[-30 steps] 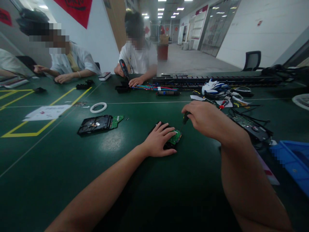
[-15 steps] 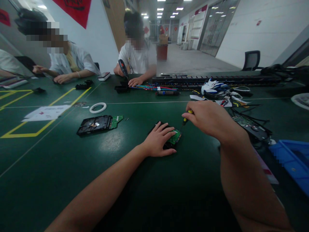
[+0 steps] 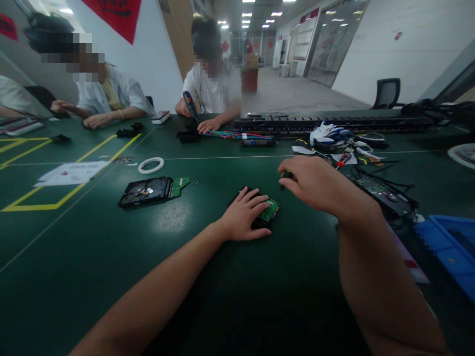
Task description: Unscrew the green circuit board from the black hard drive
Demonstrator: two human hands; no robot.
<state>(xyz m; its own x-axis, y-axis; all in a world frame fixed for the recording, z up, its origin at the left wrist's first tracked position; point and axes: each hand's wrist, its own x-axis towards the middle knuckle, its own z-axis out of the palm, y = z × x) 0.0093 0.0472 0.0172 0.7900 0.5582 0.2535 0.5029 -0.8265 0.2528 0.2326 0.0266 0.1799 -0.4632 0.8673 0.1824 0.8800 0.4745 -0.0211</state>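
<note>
My left hand [image 3: 245, 212] lies flat with spread fingers over a hard drive on the green table, pressing it down. Much of the drive is hidden, but its green circuit board [image 3: 269, 211] shows past the fingertips. Between the thumb and fingers of my right hand [image 3: 319, 185] is a screwdriver [image 3: 285, 181] with a black and yellow handle. Its thin shaft points down at the right end of the board; whether the tip sits in a screw is too small to tell. Left of my hands lies another hard drive [image 3: 146, 192], a green board [image 3: 180, 187] sticking out from its end.
A white ring [image 3: 151, 165] and papers [image 3: 72, 173] lie at left. On the right are another drive [image 3: 388, 192] with cables, gloves [image 3: 328, 133], a red-handled screwdriver [image 3: 344, 159] and a blue bin [image 3: 445, 237]. Across the table a co-worker holds a power screwdriver [image 3: 190, 105].
My right hand has shifted slightly left and its grip on the screwdriver handle has turned, hiding more of the yellow. My left hand stays put on the drive.
</note>
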